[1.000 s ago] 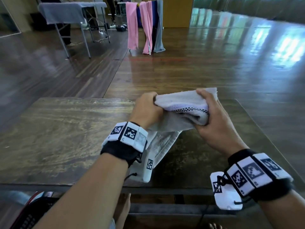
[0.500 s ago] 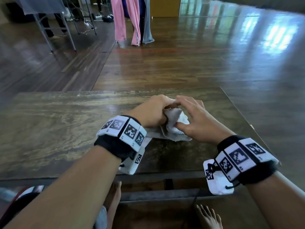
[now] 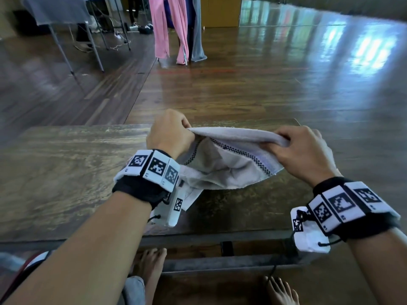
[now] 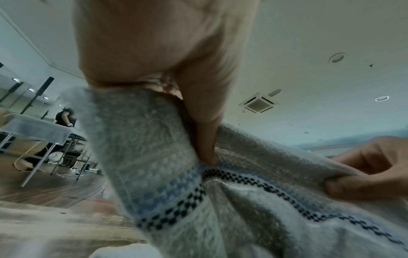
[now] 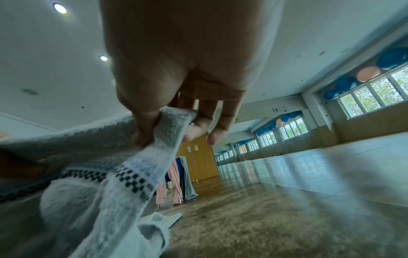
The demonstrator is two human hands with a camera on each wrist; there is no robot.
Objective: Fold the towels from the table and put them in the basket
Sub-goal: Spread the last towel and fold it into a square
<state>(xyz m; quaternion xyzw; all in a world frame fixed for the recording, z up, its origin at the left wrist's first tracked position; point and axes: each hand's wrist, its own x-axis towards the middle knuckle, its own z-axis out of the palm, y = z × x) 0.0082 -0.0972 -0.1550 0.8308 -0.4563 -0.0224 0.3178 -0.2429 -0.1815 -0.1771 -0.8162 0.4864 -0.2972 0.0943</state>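
Note:
A pale grey towel (image 3: 222, 164) with a black-and-white checkered band hangs between my two hands just above the dark wooden table (image 3: 66, 172). My left hand (image 3: 169, 133) pinches its left top edge, thumb and fingers curled round the cloth (image 4: 154, 139). My right hand (image 3: 301, 148) grips the right top edge (image 5: 167, 125). The towel sags in the middle and its lower part touches the table. No basket shows in any view.
Pink and grey towels (image 3: 174, 27) hang on a rack on the wooden floor beyond the table. A folding table (image 3: 57, 9) with a grey cloth stands at the far left. My bare feet (image 3: 152, 265) are under the table's near edge.
Half a second ago both hands pressed the bunched towel on the table. Now they have moved apart and up, stretching the towel's top edge between them.

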